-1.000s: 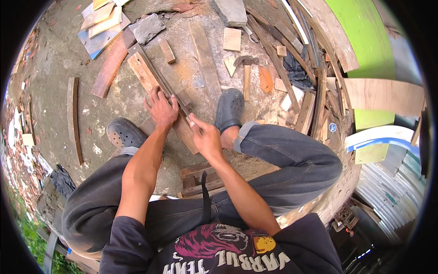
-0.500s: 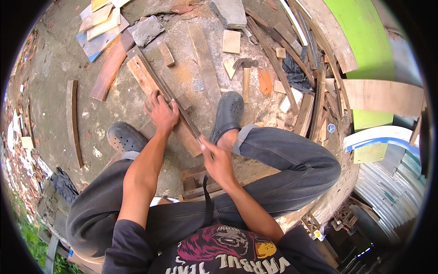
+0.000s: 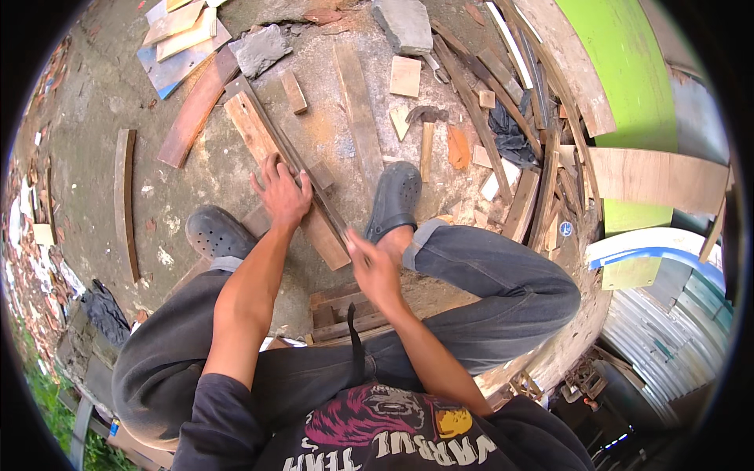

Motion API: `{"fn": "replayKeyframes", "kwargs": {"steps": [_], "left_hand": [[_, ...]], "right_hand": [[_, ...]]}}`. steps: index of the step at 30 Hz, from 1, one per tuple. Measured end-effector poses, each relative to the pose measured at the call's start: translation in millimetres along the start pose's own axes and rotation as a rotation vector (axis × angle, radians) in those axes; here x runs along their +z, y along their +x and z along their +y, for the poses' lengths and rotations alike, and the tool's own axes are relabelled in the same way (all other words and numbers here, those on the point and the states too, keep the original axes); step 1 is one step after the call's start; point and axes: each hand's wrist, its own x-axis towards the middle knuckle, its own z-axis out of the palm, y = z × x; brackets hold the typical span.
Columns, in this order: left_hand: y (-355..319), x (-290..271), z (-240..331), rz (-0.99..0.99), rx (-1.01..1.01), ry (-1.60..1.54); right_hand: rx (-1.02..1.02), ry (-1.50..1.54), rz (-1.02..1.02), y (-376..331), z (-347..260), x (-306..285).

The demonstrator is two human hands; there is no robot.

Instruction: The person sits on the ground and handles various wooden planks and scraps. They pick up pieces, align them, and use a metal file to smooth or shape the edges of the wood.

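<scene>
A light brown wooden plank (image 3: 250, 125) lies slantwise between my feet, with a narrow dark wooden strip (image 3: 275, 129) along its right side. My left hand (image 3: 284, 195) grips the plank from above, fingers bent over its left side and thumb reaching across to the strip. At the strip's near end, my right hand (image 3: 375, 271) has thumb and forefinger closed on it; the exact contact at the fingertips is too small to make out. Beneath the plank, a shorter crosswise piece of wood (image 3: 320, 174) sticks out.
Grey clogs (image 3: 220, 233) flank the plank. Ahead lie a wooden block (image 3: 294, 92), a grey stone (image 3: 259, 51), a hammer (image 3: 426, 115) and a flat board (image 3: 357, 102). Scrap timber (image 3: 542, 188) is heaped at right, beside corrugated metal sheets (image 3: 660, 337). A curved strip (image 3: 126, 204) lies at left.
The whole view has shifted slightly. Both hands keep nearly the same places on the plank and strip.
</scene>
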Motion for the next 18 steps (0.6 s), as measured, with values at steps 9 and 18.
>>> {"fn": "replayKeyframes", "kwargs": {"steps": [9,18], "left_hand": [[4,-1,-6,0.046,-0.018,-0.007],[4,4,-2,0.037,-0.007,-0.032]], "right_hand": [[0.086,0.062,-0.021,-45,19,-14],[0.018,0.031,-0.002,-33,16,-11]]}}
